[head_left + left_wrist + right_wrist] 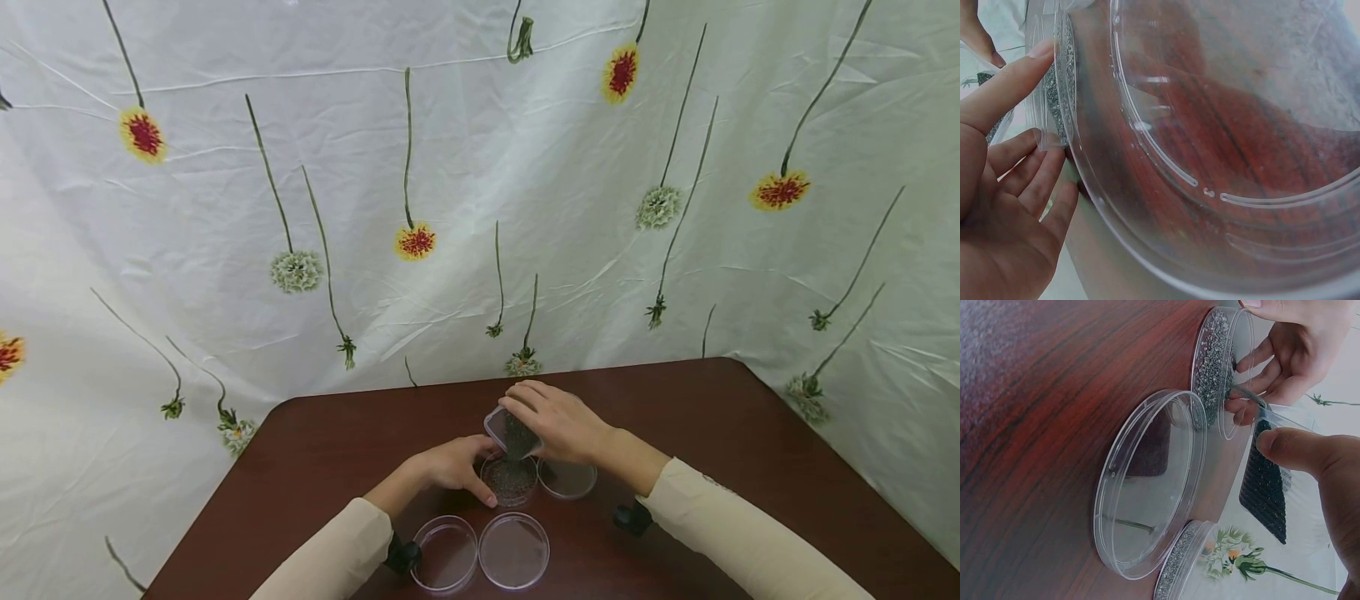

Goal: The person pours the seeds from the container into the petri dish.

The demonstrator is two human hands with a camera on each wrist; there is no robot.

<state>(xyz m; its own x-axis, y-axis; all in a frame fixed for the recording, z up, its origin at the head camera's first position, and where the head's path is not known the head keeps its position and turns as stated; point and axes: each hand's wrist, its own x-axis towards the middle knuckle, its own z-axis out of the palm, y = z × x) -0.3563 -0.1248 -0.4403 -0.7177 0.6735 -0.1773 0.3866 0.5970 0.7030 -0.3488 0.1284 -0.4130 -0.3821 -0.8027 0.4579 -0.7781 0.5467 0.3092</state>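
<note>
My right hand (558, 421) grips a clear plastic container (495, 423) of dark granules, tilted over a petri dish (512, 498). From its lower corner a stream of granules (1246, 394) runs down into the dish. Grey and dark granules (1213, 362) lie inside the dish. My left hand (453, 465) holds this dish on the table, thumb on the near side and fingers round the far side. In the left wrist view the left thumb (1019, 78) rests at the dish's rim. The right thumb (1288, 447) presses on the container's side.
Another petri dish (567, 492) stands just right of the one being held, with a granule layer (1175, 562) in it. Two clear dishes (445, 587) (513, 550) sit side by side nearer me. A flower-print cloth (465, 167) hangs behind the dark wooden table (337, 433).
</note>
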